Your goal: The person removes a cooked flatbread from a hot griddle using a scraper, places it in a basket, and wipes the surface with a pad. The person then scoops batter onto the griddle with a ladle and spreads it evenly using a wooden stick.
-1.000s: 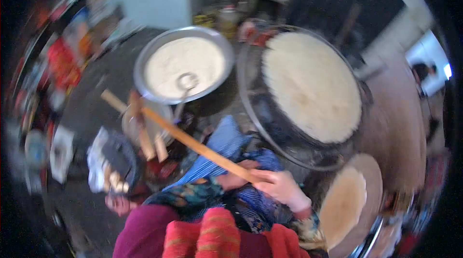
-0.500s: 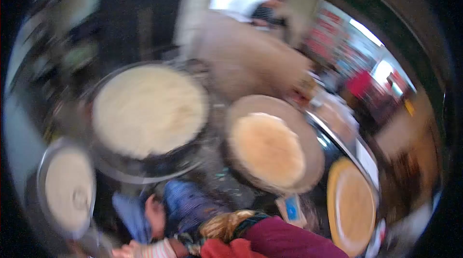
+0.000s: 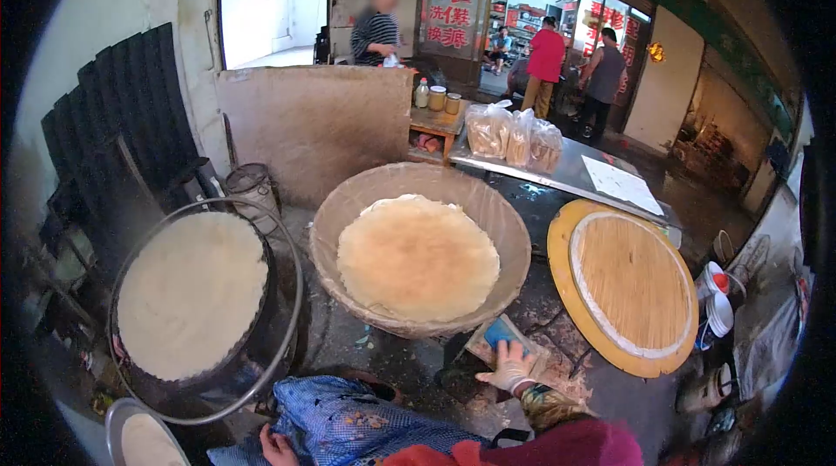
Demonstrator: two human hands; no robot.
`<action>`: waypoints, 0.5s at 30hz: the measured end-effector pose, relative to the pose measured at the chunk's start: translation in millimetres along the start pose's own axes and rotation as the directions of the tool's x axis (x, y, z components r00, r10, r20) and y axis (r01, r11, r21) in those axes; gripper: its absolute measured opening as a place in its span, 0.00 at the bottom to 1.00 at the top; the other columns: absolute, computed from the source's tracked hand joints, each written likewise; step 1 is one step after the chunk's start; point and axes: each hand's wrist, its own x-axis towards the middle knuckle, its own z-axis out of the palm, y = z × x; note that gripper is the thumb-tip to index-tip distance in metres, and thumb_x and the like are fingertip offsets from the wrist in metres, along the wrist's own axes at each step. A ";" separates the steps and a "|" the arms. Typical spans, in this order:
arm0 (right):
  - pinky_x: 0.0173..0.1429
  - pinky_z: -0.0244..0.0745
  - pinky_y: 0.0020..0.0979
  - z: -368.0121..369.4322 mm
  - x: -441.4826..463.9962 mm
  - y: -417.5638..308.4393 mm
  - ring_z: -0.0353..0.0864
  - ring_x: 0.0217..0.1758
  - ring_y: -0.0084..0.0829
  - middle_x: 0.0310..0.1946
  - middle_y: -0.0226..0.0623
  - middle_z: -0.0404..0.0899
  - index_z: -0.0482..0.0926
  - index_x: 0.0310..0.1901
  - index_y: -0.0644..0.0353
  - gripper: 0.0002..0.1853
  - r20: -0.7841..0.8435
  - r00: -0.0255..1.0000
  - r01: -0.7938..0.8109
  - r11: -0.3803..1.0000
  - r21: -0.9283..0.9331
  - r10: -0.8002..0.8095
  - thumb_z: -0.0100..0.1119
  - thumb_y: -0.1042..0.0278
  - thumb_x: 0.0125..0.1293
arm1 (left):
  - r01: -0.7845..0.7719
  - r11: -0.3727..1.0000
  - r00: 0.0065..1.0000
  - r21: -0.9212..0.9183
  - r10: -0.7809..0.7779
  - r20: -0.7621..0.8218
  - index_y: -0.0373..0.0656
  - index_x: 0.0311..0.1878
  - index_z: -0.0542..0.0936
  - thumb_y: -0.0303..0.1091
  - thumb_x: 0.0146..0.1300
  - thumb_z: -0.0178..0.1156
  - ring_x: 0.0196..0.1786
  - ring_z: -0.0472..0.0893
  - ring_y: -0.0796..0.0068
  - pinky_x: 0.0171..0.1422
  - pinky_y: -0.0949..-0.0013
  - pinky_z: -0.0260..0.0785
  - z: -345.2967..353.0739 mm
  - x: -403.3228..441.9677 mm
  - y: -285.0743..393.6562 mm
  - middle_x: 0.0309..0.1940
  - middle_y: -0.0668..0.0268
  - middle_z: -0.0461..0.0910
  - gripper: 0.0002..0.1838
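Note:
My right hand (image 3: pixel 508 368), in a pale glove, has its fingers spread at the edge of a small box-like object (image 3: pixel 533 358) with a blue patch (image 3: pixel 503 332); contact is unclear. Low at the left, my left hand (image 3: pixel 277 447) shows only in part, bare and loosely open beside the blue apron (image 3: pixel 344 422), with nothing visible in it. A large browned flatbread (image 3: pixel 418 259) lies in the wide round basket (image 3: pixel 514 266) in front of me. To its left, a pale sheet of batter (image 3: pixel 193 292) covers the round griddle (image 3: pixel 275 327).
A batter basin (image 3: pixel 113 431) stands at lower left. At right are a round yellow board (image 3: pixel 564 266) with a slatted disc (image 3: pixel 634 283), and white buckets (image 3: pixel 716 314). Behind, bagged goods (image 3: pixel 514 137) stand on a metal table (image 3: pixel 570 172), with jars (image 3: pixel 437 98) nearby. Several people stand beyond.
The view has swung right. My right hand, earlier on a long wooden stick, now reaches right to the box. The stick is out of view, and my left hand is low at the left.

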 end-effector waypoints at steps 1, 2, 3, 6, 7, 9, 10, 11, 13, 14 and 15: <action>0.69 0.42 0.65 25.2 9.1 21.2 0.48 0.74 0.53 0.69 0.58 0.51 0.54 0.69 0.60 0.61 -0.011 0.993 -0.114 0.993 -0.015 0.114 0.69 0.29 0.40 | -0.027 0.993 0.998 0.111 0.021 0.052 0.37 0.58 0.71 0.20 0.63 0.51 0.26 0.71 0.81 0.32 0.75 0.66 7.4 -6.2 14.9 0.26 0.72 0.71 0.19; 0.70 0.42 0.63 42.9 15.0 35.4 0.50 0.73 0.54 0.70 0.59 0.50 0.52 0.69 0.60 0.61 -0.020 0.973 -0.229 0.973 -0.029 0.229 0.71 0.32 0.40 | -0.083 0.986 0.995 0.141 0.073 0.072 0.37 0.57 0.71 0.20 0.63 0.50 0.26 0.71 0.81 0.32 0.75 0.67 16.9 -13.4 29.3 0.26 0.72 0.71 0.19; 0.70 0.43 0.63 47.8 16.4 37.1 0.51 0.72 0.56 0.70 0.60 0.50 0.53 0.69 0.61 0.58 -0.021 0.973 -0.229 0.972 -0.053 0.228 0.70 0.34 0.43 | -0.139 0.976 0.988 0.169 0.124 0.094 0.37 0.57 0.72 0.20 0.63 0.50 0.26 0.72 0.80 0.33 0.74 0.67 27.2 -20.9 42.7 0.26 0.71 0.72 0.18; 0.69 0.47 0.63 86.2 23.2 45.4 0.55 0.70 0.59 0.68 0.63 0.53 0.54 0.69 0.62 0.50 -0.102 0.979 -0.188 0.971 -0.150 0.174 0.65 0.42 0.50 | -0.190 0.942 0.972 0.276 0.141 0.186 0.34 0.55 0.73 0.20 0.63 0.50 0.29 0.74 0.77 0.37 0.72 0.69 49.8 -38.2 82.2 0.28 0.65 0.76 0.16; 0.68 0.50 0.62 149.6 42.1 72.6 0.57 0.69 0.60 0.67 0.64 0.54 0.54 0.69 0.63 0.47 -0.181 0.977 -0.149 0.967 -0.206 0.112 0.63 0.46 0.53 | -0.167 0.936 0.968 0.310 0.097 0.231 0.34 0.54 0.73 0.20 0.63 0.50 0.30 0.74 0.77 0.37 0.71 0.69 53.5 -45.3 100.7 0.29 0.64 0.76 0.16; 0.66 0.57 0.59 140.0 39.8 70.2 0.66 0.64 0.59 0.64 0.63 0.61 0.57 0.68 0.64 0.36 -0.018 0.999 -0.033 0.994 -0.108 0.032 0.54 0.59 0.59 | -0.188 0.910 0.956 0.370 0.084 0.280 0.32 0.53 0.74 0.22 0.64 0.51 0.32 0.74 0.76 0.38 0.70 0.69 54.2 -51.7 121.3 0.30 0.58 0.76 0.14; 0.61 0.62 0.58 114.5 23.0 53.2 0.70 0.59 0.57 0.60 0.58 0.66 0.60 0.65 0.63 0.31 -0.024 1.000 0.017 0.993 -0.116 -0.020 0.51 0.61 0.61 | -0.206 0.904 0.962 0.374 0.117 0.247 0.32 0.53 0.74 0.22 0.63 0.51 0.32 0.74 0.76 0.38 0.70 0.69 51.8 -51.8 122.8 0.30 0.59 0.76 0.15; 0.56 0.67 0.57 96.8 7.6 39.8 0.75 0.55 0.54 0.55 0.53 0.71 0.64 0.63 0.62 0.26 -0.029 0.997 0.064 0.990 -0.124 -0.068 0.49 0.62 0.64 | -0.225 0.898 0.964 0.378 0.150 0.218 0.32 0.53 0.74 0.22 0.63 0.52 0.32 0.74 0.76 0.37 0.70 0.69 49.3 -51.5 123.2 0.30 0.60 0.76 0.15; 0.43 0.77 0.49 70.7 -4.1 23.3 0.83 0.39 0.48 0.42 0.46 0.81 0.70 0.57 0.64 0.20 0.144 0.989 0.027 1.000 -0.009 -0.026 0.48 0.64 0.67 | -0.205 0.918 0.972 0.340 0.151 0.180 0.33 0.53 0.74 0.23 0.63 0.53 0.32 0.74 0.76 0.38 0.71 0.69 40.4 -49.0 112.6 0.31 0.62 0.77 0.15; 0.42 0.78 0.47 53.9 -11.8 11.3 0.83 0.36 0.46 0.41 0.45 0.82 0.71 0.57 0.64 0.20 0.151 0.987 0.011 0.974 0.225 -0.046 0.49 0.62 0.68 | -0.169 0.940 0.979 0.298 0.124 0.164 0.33 0.54 0.74 0.23 0.63 0.54 0.32 0.75 0.76 0.39 0.71 0.70 31.2 -46.1 97.7 0.33 0.63 0.77 0.16; 0.41 0.78 0.44 32.4 -24.9 -4.8 0.83 0.34 0.44 0.39 0.45 0.82 0.72 0.56 0.64 0.20 0.153 0.986 -0.007 0.896 0.443 -0.068 0.49 0.61 0.68 | -0.128 0.959 0.985 0.253 0.092 0.147 0.33 0.55 0.73 0.24 0.63 0.55 0.32 0.75 0.76 0.39 0.71 0.70 24.6 -44.5 89.3 0.34 0.64 0.77 0.16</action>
